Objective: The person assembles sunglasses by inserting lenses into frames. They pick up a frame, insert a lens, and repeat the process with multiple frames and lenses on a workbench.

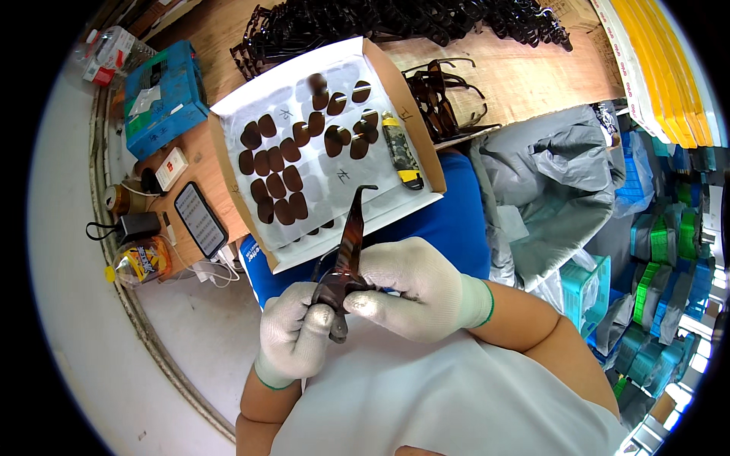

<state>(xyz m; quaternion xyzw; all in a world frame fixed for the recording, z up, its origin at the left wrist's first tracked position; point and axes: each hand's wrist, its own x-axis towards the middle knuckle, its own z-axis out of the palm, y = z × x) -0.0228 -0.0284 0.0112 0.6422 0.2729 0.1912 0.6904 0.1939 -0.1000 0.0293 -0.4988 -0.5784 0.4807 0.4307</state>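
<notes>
Both my hands wear white knit gloves with green cuffs, and between them is a pair of dark brown sunglasses [351,243]. My left hand [295,330] pinches the frame front with thumb and fingers. From the other side, my right hand [418,292] grips the frame near the hinge. One mottled temple arm points up and away, its tip over the near edge of a shallow cardboard box [433,163]. White sheeting in that box bears several loose dark brown lenses [274,159]. A utility knife [401,152], yellow and camouflage-patterned, lies along the box's right side.
Brown sunglasses [441,102] are stacked right of the box, and a heap of black frames [365,23] lies behind it. A phone [201,219], a blue box [163,99] and a snack packet [144,260] sit at left. Grey plastic sheeting [555,175] and crates [585,292] stand at right.
</notes>
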